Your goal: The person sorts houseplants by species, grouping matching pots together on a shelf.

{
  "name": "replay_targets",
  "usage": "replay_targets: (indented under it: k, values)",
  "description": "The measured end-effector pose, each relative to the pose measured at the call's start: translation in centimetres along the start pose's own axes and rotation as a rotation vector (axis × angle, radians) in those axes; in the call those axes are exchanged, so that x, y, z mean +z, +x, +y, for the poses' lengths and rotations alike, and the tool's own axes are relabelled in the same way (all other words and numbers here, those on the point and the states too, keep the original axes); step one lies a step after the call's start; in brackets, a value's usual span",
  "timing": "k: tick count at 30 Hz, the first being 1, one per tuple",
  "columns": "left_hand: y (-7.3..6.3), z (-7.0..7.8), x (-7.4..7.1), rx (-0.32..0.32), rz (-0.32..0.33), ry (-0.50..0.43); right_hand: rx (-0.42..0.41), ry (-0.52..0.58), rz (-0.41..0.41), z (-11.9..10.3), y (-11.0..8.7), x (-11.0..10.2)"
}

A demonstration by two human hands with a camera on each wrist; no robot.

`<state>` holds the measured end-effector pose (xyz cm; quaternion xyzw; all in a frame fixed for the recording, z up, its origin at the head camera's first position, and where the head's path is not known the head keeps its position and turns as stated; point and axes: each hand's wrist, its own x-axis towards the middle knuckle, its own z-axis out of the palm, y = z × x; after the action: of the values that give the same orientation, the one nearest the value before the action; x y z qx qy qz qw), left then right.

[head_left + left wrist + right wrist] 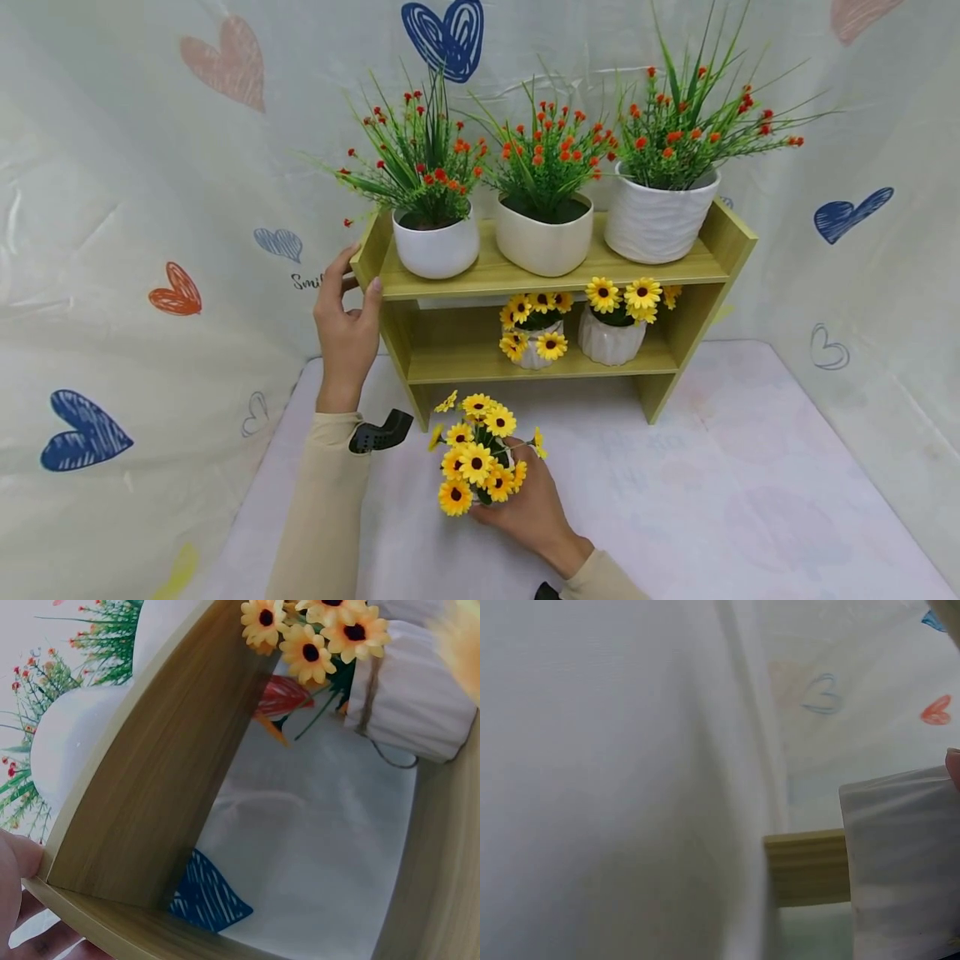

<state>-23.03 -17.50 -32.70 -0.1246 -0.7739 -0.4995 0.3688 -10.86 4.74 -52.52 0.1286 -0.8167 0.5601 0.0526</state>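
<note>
My left hand (348,342) grips the upper left corner of a two-tier wooden shelf (555,287), thumb at the front edge and fingers round the side panel. In the left wrist view, the fingers (49,941) show outside the panel. In front of the shelf, my right hand (534,508) holds a potted yellow sunflower plant (480,462). Its blooms hide most of the pot in the head view; the right wrist view shows the white pot (904,862) with a fingertip at its side. Two more sunflower pots (532,346) (611,337) stand on the lower tier, toward the middle and right.
Three pots of red-flowered grass (437,250) (543,242) (662,221) line the top tier. The shelf stands at the back of a pale-covered table (720,483). Behind it hangs a white curtain (112,275) printed with hearts.
</note>
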Motion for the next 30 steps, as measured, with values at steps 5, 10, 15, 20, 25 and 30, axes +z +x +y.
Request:
replay_targets:
  k: [5,10,15,20,25,30]
  values:
    - [0.1,0.2,0.0,-0.001,-0.002,-0.002,-0.066,0.045,0.016,-2.1,0.4,-1.4]
    - [0.2,0.2,0.0,-0.006,-0.004,0.012,-0.146,0.038,0.046,-3.7,1.5,-2.2]
    - [0.1,0.2,0.0,-0.008,-0.002,0.023,-0.19,-0.01,0.097,-4.8,3.2,-2.2]
    - [0.1,0.1,0.0,-0.011,-0.002,0.015,-0.228,-0.035,0.137,-5.7,5.3,-1.8]
    - [0.1,0.1,0.0,-0.004,0.001,0.017,-0.248,-0.109,0.19,-6.4,7.5,-1.3]
    - [0.1,0.2,0.0,0.0,0.002,0.016,-0.2,-0.203,0.242,-7.1,9.1,-0.8]
